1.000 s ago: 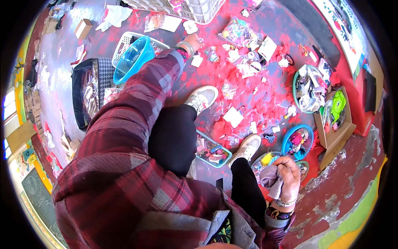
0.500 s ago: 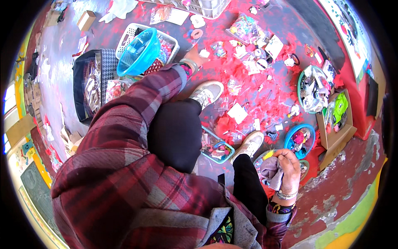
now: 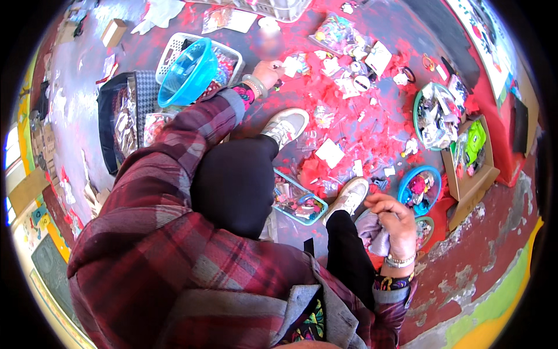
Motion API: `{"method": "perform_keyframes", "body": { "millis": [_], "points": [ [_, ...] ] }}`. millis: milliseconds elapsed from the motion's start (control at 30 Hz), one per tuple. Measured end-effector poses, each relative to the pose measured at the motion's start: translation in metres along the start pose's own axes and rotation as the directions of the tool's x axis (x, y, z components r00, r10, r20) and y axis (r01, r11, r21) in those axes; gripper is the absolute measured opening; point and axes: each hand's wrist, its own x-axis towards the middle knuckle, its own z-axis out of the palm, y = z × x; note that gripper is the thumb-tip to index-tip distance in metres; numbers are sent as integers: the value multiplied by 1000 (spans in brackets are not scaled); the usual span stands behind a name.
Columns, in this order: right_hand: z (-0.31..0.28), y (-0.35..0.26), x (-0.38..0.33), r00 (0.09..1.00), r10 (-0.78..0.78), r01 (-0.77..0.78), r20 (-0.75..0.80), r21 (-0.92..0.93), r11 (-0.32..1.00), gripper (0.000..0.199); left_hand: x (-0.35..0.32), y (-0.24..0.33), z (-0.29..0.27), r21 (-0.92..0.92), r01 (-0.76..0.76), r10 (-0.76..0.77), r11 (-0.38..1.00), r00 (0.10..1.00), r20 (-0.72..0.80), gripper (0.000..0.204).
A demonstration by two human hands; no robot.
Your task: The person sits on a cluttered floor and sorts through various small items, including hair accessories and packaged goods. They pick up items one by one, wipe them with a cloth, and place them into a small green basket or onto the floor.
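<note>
My left hand (image 3: 268, 74) is low over the floor at the upper middle, fingers curled together. What they hold, if anything, is too small to name; a dark bit shows beneath the fingertips. Just right of it lies a white card (image 3: 295, 64) with small bits on it. A blurred pinkish shape (image 3: 269, 45) shows beyond the fingers. My right hand (image 3: 396, 224) is at the lower right, its fingers bent and a crumpled grey-lilac cloth (image 3: 379, 241) gathered against the palm. Close by stands a round blue basket (image 3: 402, 187) of colourful small things.
To the left are a white basket (image 3: 172, 51), a turquoise basin (image 3: 168, 93) and a dark fabric box (image 3: 107, 125). A shallow tray (image 3: 322, 219) lies between my shoes. Cards, bags and red scraps litter the floor; a green-rimmed basket (image 3: 416, 119) and cardboard box (image 3: 453, 177) stand right.
My left hand has drawn back slightly left, and the pink ring-shaped piece beyond it is now a blur. My right hand has risen a little; the yellow bit at its fingertips no longer shows.
</note>
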Motion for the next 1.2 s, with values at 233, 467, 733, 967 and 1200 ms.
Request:
{"method": "perform_keyframes", "body": {
  "millis": [233, 467, 733, 967, 1200],
  "points": [
    [4, -3, 10, 980, -195, 193, -33, -61, 979, 14, -53, 107, 27, -263, -482, 549, 836, 714, 435, 13],
    [4, -15, -18, 927, -293, 321, -236, 87, 943, 28, -152, 206, 43, -256, -701, 605, 665, 305, 736, 14],
    [25, -17, -125, 621, -668, 627, -409, -252, 737, 24, -261, 271, 20, -317, -713, 636, 625, 230, 737, 19],
    [68, -4, -208, 555, -647, 764, -523, 11, 646, 23, -342, 273, -1, -123, -990, 883, -75, -123, 454, 30],
    [100, 31, -248, 748, -589, 664, -306, 366, 652, 21, -402, 235, -26, 62, -915, 867, -399, -354, 350, 39]
  ]
}}
